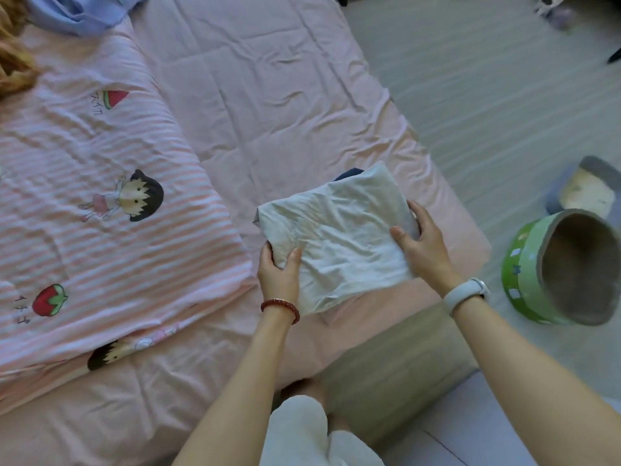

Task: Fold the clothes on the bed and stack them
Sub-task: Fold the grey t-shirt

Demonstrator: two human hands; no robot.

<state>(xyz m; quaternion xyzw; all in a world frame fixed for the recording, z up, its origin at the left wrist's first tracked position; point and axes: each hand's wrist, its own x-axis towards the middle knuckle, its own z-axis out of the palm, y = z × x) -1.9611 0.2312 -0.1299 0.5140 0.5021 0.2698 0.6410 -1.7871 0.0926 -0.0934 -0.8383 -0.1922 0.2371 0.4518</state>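
Note:
A folded pale grey-white garment (339,227) lies at the near right corner of the pink bed (268,95). My left hand (279,274) grips its near left edge, thumb on top and fingers under the cloth. At its right edge my right hand (420,240) holds it the same way. A dark navy piece of clothing (349,173) peeks out from under the garment's far edge. A light blue garment (80,11) lies crumpled at the far left of the bed.
A pink striped quilt (100,196) with cartoon prints covers the bed's left half. On the floor to the right are a green round tub (568,267) on its side and a grey tray (588,190). The bed's edge runs close to my legs.

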